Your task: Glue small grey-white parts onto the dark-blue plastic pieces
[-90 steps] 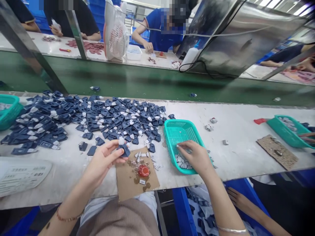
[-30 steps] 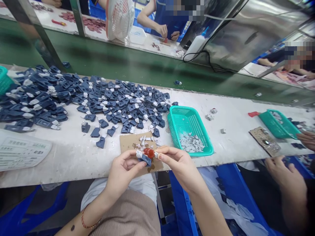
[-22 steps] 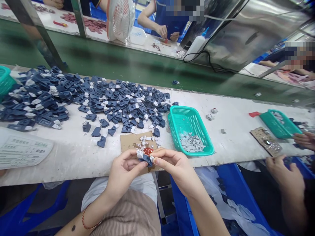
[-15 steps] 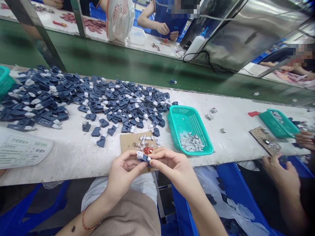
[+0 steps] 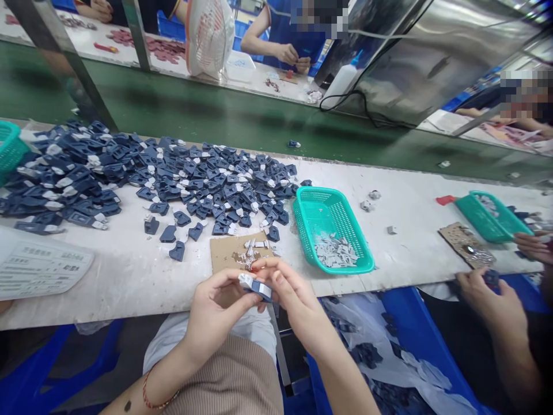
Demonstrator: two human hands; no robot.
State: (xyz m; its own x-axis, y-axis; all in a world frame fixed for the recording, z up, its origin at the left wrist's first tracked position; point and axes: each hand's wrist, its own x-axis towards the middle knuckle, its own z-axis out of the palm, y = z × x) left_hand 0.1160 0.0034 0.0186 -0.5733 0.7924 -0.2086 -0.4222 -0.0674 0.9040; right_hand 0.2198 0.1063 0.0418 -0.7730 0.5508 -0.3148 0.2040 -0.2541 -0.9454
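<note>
In front of my lap, my left hand (image 5: 211, 308) pinches a small dark blue plastic part (image 5: 262, 291) with a white jointed end and a white panel on its face. My right hand (image 5: 298, 297) curls around the part's right end, its index finger stretched forward past it. Under and behind my fingers lies a cardboard piece (image 5: 222, 253) with glue-like smears and several light grey pieces on it. A red item beyond my right fingertips is mostly hidden. To the right stands a green basket (image 5: 365, 245) with grey plastic pieces (image 5: 337, 252).
A large heap of blue-and-white parts (image 5: 173, 167) covers the bench's left side. A printed sheet (image 5: 41, 262) lies at the left edge. Blue crates (image 5: 415, 328) stand below at right. A co-worker's hands (image 5: 488, 288) work at the far right beside another green basket (image 5: 488, 216).
The part has turned in my hands, so its white panel now shows. My right thumb has lifted off the part's face, and my right index finger reaches forward over the red item.
</note>
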